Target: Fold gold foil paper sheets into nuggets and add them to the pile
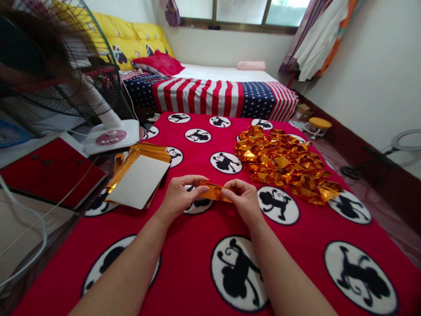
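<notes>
**Gold foil folded over a monkey-print blanket**

Red fleece printed with black monkeys in white circles, a blanket [197, 259] spread flat, fills the lower part of the head view and serves as the work surface. A narrow folded strip of gold foil paper [214, 192] is held just above it, near the middle of the picture, between the two bare hands. The strip's left end is pinched by the left hand [179, 196], thumb on top and fingers curled underneath; its right end is pinched by the right hand [242, 199], fingertips pressed together on the foil. Both forearms are stretched forward from the bottom edge.

To the right of the hands, a loose heap of folded gold foil pieces [285, 164] is seen lying on the blanket, well apart from the strip. To the left, a stack of gold foil sheets [140, 177] rests at the blanket's edge, the top sheet turned with its white back upward.

Beyond the stack, the white base of a standing fan [112, 137] is seen, with its wire cage blurred in the upper left corner. A red cabinet top [49, 169] is seen at the far left. Behind the blanket, a bed covered in a stars-and-stripes cover [210, 94] stands under a window [243, 11], with yellow cushions [134, 39] and a red pillow [161, 63] at its head.
</notes>
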Available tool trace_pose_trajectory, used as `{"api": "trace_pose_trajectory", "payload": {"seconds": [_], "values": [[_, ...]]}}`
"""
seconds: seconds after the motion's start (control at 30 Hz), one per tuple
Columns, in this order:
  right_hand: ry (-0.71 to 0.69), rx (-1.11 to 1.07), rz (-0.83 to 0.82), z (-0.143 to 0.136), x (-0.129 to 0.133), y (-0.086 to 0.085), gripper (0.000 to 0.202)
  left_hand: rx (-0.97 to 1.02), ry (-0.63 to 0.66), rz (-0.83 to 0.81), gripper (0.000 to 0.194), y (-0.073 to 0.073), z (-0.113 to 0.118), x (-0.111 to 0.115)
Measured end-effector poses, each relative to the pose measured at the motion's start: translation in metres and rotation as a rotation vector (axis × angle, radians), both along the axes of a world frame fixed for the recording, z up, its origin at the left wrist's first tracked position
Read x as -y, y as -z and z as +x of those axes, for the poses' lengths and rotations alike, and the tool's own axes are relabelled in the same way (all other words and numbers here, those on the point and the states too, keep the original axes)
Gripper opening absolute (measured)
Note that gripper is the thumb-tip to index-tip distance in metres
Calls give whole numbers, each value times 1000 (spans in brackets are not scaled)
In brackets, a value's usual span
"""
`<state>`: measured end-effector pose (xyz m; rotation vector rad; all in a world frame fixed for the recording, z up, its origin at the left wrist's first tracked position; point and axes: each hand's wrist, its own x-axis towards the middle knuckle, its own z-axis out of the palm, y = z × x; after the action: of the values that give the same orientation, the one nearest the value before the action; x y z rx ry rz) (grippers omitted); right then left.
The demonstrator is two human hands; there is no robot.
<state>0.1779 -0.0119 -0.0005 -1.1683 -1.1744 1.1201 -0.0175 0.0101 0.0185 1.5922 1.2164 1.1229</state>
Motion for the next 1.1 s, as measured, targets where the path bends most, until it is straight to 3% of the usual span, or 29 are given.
{"api": "trace_pose_trajectory", "payload": {"seconds": [0.27, 0.57, 1.1], "values": [[16, 7, 27, 0, -1, -2, 16, 25, -36, 124, 23, 2, -3, -5], [-6, 5, 33, 2, -1, 0, 14, 66, 69, 99, 15, -2, -5, -4], [-12, -43, 33, -1, 0, 0, 14, 166, -15, 87, 14, 2, -1, -2]]}}
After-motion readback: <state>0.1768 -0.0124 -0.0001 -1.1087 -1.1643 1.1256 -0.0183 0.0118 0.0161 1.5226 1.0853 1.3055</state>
